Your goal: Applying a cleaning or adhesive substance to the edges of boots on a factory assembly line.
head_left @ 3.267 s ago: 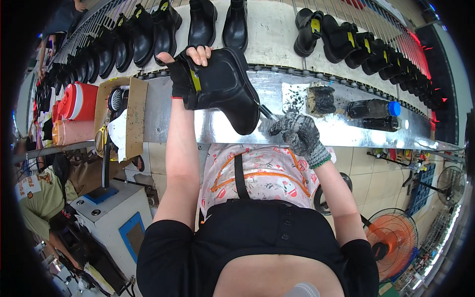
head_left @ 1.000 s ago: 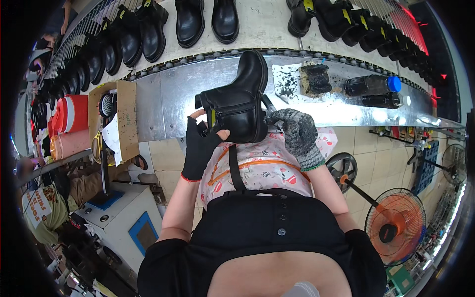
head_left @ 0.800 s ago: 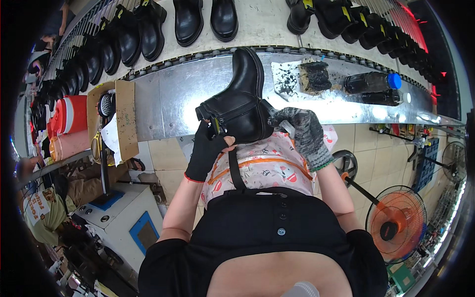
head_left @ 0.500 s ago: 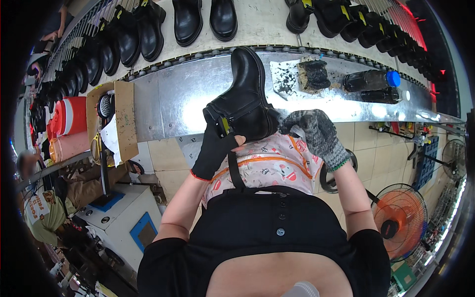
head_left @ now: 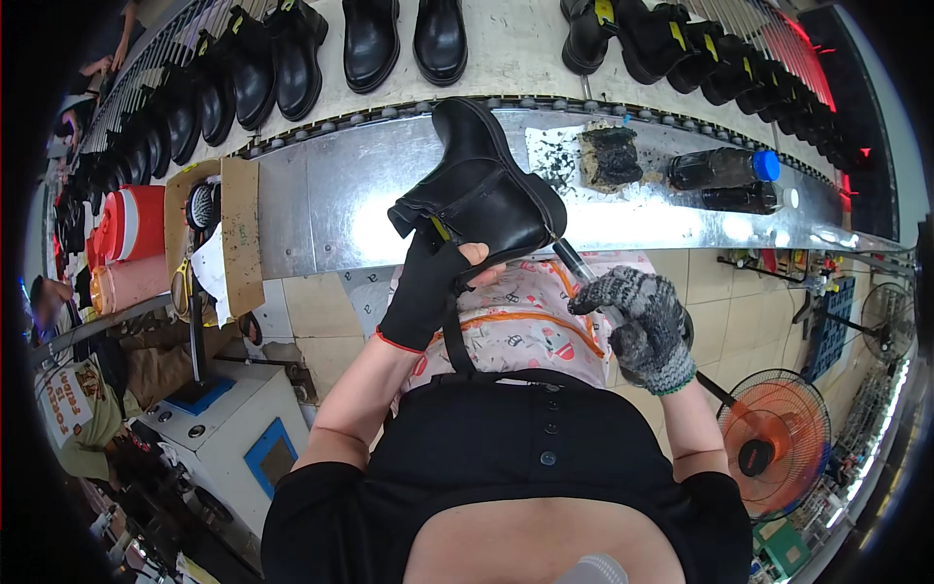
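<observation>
A black ankle boot (head_left: 477,190) lies on its side, its toe pointing away from me and its heel to the right. My left hand (head_left: 438,287), in a black fingerless glove, is closed on the boot's shaft near a yellow tab. My right hand (head_left: 637,316), in a grey knitted glove, grips a slim stick-like tool (head_left: 574,261) with a dark tip and a pale, clear-looking handle. That tip meets the boot's heel edge, and its exact kind is hard to make out.
The boot is over a metal ledge (head_left: 331,204). Along it are a black-stained sponge block (head_left: 611,158) on stained white paper (head_left: 552,161), and two dark-filled bottles (head_left: 715,169). Beyond runs a conveyor with rows of black boots (head_left: 440,44). A cardboard box (head_left: 241,243) stands left, an orange fan (head_left: 773,443) right.
The boot has turned, its toe swinging left and its heel lifting to the right. My right hand has drawn back toward me, and the tool now shows between it and the heel.
</observation>
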Demonstrator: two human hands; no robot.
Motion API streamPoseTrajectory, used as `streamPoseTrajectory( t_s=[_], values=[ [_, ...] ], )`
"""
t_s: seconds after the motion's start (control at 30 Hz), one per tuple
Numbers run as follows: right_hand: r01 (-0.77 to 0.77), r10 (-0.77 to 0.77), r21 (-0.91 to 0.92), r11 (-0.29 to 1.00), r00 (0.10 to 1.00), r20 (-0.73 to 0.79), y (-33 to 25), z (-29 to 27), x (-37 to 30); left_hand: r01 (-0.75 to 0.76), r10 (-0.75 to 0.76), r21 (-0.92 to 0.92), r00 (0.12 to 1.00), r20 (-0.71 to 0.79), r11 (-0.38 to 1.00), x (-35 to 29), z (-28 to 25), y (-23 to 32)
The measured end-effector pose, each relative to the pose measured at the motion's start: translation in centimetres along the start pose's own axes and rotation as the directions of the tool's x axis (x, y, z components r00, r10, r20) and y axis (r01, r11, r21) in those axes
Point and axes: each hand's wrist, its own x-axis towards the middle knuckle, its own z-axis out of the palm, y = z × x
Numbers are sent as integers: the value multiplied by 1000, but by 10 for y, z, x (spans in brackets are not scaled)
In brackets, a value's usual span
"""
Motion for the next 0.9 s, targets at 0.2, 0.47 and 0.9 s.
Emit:
streamPoseTrajectory(
  t_s=[0.2,0.47,0.9],
  values=[
    [43,-46,-43,998,997,-65,5,10,-3,-34,30,-50,997,-78,998,1,1,5],
    [195,-213,-98,976,950,-229,16,35,0,33,-69,-313,992,-107,949,3,-7,19],
    [-294,624,584,756,593,-509,172,121,38,-251,214,274,964,158,928,203,9,95]
  ],
)
